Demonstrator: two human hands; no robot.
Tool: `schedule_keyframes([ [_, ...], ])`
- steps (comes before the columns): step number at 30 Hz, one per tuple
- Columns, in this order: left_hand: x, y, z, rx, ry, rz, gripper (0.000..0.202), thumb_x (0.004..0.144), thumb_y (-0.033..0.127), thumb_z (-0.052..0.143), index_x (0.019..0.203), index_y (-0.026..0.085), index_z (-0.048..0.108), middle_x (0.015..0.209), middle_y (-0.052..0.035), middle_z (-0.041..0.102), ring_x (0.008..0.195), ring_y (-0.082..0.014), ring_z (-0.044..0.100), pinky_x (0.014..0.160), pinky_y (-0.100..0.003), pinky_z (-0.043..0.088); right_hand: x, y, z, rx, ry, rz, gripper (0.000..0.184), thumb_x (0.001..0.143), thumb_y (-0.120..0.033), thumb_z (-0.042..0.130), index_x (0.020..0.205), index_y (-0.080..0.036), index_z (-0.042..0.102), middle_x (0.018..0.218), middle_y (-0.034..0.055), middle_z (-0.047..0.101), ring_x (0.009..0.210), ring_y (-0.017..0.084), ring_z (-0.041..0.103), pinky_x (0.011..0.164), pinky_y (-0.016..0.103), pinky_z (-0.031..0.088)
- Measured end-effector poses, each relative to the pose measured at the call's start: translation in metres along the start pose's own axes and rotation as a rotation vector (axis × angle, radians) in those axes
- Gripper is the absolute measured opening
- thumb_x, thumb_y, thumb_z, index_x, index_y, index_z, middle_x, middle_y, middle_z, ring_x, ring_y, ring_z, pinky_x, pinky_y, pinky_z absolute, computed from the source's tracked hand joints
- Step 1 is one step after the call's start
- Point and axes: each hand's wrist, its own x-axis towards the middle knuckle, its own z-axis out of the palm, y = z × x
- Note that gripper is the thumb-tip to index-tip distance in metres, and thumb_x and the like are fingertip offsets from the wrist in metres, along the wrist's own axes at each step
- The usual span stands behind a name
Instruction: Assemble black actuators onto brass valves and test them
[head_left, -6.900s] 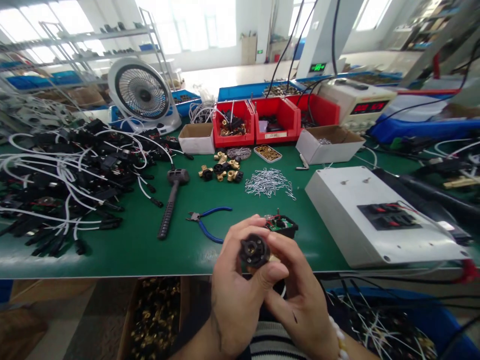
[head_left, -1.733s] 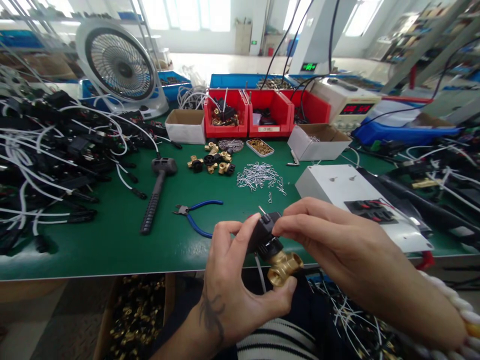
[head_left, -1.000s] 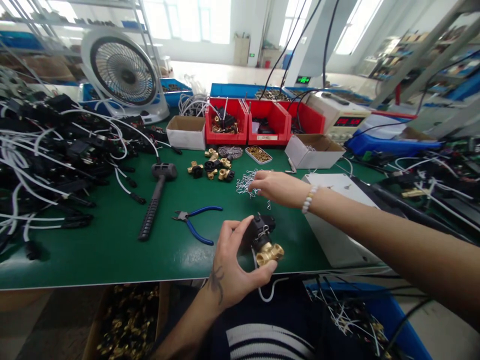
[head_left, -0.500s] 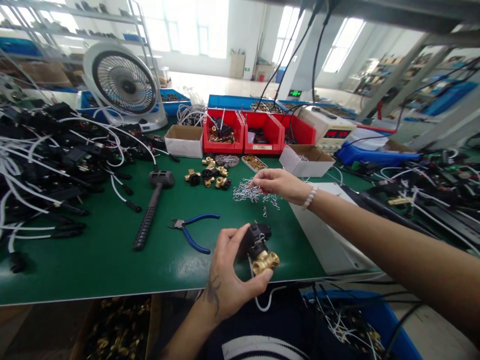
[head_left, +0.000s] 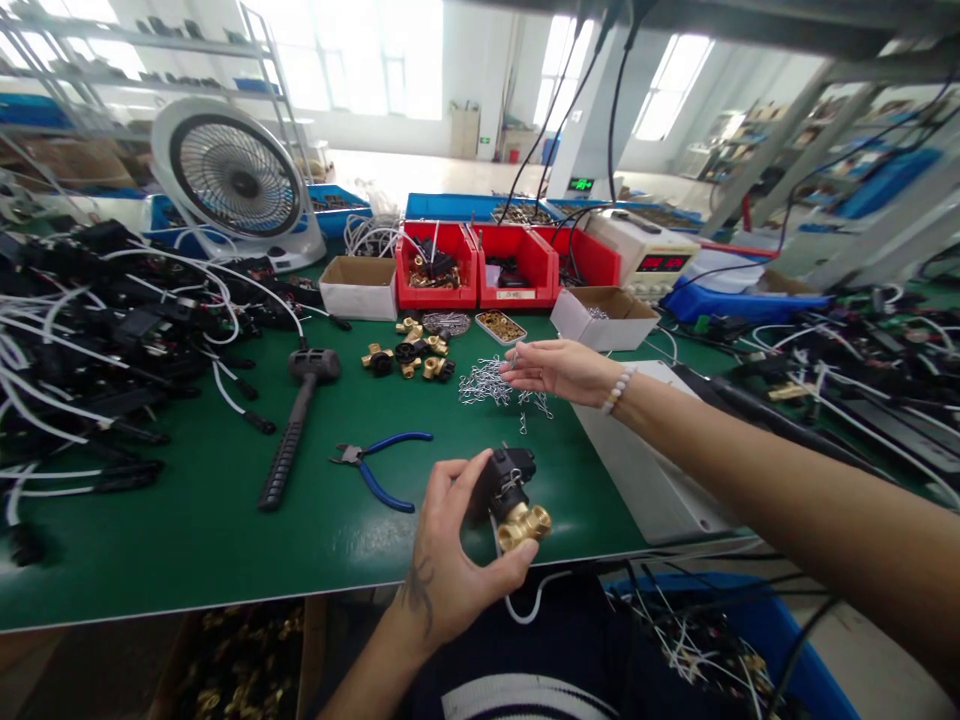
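Observation:
My left hand (head_left: 450,560) grips a motorized valve, its brass body (head_left: 525,528) at the thumb and its black actuator (head_left: 511,465) against the fingers. A bent wire clip sits across the valve's black neck, and a white cable hangs below. Over a pile of silver wire clips (head_left: 484,382), my right hand (head_left: 559,368) has its palm turned partly up. Between its thumb and index finger a small silver wire clip (head_left: 514,354) shows. Some loose clips lie just in front of that hand.
Left of the valve lie blue-handled cutters (head_left: 382,470) and a black mallet (head_left: 300,425). Brass fittings (head_left: 412,350), a tray of small brass parts (head_left: 501,327) and red bins (head_left: 517,265) stand behind. A grey panel (head_left: 652,460) lies under my right forearm; cabled actuators (head_left: 112,330) crowd the left.
My right hand has rotated palm-up and lifted slightly off the clip pile, fingers straighter, with a clip in its pinch. My left hand keeps the valve; the whole view has shifted a little.

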Motion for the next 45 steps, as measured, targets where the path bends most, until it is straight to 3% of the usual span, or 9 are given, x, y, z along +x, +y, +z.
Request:
schedule_keyframes([
  [6, 0.0, 0.001, -0.001, 0.0, -0.004, -0.009, 0.074, 0.072, 0.033, 0.072, 0.14, 0.023, 0.044, 0.121, -0.0089, 0.048, 0.111, -0.0259, 0.054, 0.093, -0.044, 0.052, -0.001, 0.004, -0.001, -0.024, 0.003, -0.055, 0.007, 0.095, -0.01, 0.059, 0.09, -0.015, 0.06, 0.073, 0.0036, 0.071, 0.055, 0.007, 0.064, 0.055, 0.016, 0.056],
  [16, -0.001, -0.001, -0.001, -0.021, -0.016, -0.017, 0.075, 0.073, 0.034, 0.073, 0.141, 0.023, 0.044, 0.123, -0.009, 0.046, 0.112, -0.0254, 0.053, 0.095, -0.044, 0.05, 0.002, 0.007, 0.0, -0.171, 0.018, -0.149, 0.017, 0.092, -0.004, 0.057, 0.081, -0.015, 0.054, 0.075, 0.0042, 0.073, 0.055, 0.006, 0.064, 0.054, 0.016, 0.055],
  [23, 0.0, 0.0, 0.0, -0.026, -0.015, -0.014, 0.076, 0.072, 0.033, 0.074, 0.141, 0.024, 0.043, 0.122, -0.0087, 0.046, 0.111, -0.0249, 0.054, 0.093, -0.043, 0.05, 0.008, 0.011, -0.006, -0.367, 0.046, -0.219, 0.016, 0.088, -0.01, 0.064, 0.077, -0.016, 0.053, 0.075, 0.0039, 0.073, 0.051, 0.007, 0.061, 0.051, 0.02, 0.051],
  [30, -0.001, -0.001, -0.002, -0.019, -0.012, -0.01, 0.075, 0.073, 0.034, 0.073, 0.141, 0.024, 0.044, 0.123, -0.0083, 0.047, 0.112, -0.0247, 0.053, 0.095, -0.042, 0.049, 0.012, 0.011, -0.004, -0.6, 0.075, -0.286, 0.019, 0.086, -0.006, 0.067, 0.072, -0.014, 0.057, 0.057, -0.0075, 0.055, 0.05, 0.007, 0.051, 0.05, 0.018, 0.043],
  [35, -0.001, -0.002, -0.001, -0.024, -0.011, -0.003, 0.075, 0.073, 0.034, 0.073, 0.141, 0.022, 0.044, 0.123, -0.0088, 0.047, 0.113, -0.0248, 0.052, 0.096, -0.041, 0.05, 0.011, 0.008, -0.001, -0.71, 0.068, -0.244, 0.014, 0.096, -0.012, 0.057, 0.082, -0.014, 0.056, 0.068, -0.0039, 0.064, 0.054, 0.009, 0.058, 0.053, 0.022, 0.047],
  [41, -0.001, -0.001, -0.001, -0.026, -0.009, -0.005, 0.075, 0.072, 0.034, 0.073, 0.141, 0.022, 0.045, 0.123, -0.0086, 0.047, 0.112, -0.0247, 0.053, 0.094, -0.041, 0.05, 0.013, 0.002, 0.001, -0.857, 0.017, -0.187, 0.015, 0.095, -0.013, 0.057, 0.08, -0.015, 0.057, 0.058, -0.0032, 0.06, 0.046, 0.007, 0.054, 0.048, 0.02, 0.046],
  [45, -0.001, -0.001, -0.001, -0.036, -0.015, -0.005, 0.076, 0.073, 0.034, 0.074, 0.141, 0.024, 0.044, 0.123, -0.0077, 0.047, 0.112, -0.024, 0.053, 0.095, -0.041, 0.049, 0.01, 0.002, 0.006, -0.968, -0.055, -0.177, 0.01, 0.099, -0.016, 0.053, 0.095, -0.013, 0.061, 0.07, 0.0, 0.066, 0.06, 0.01, 0.063, 0.061, 0.023, 0.054],
])
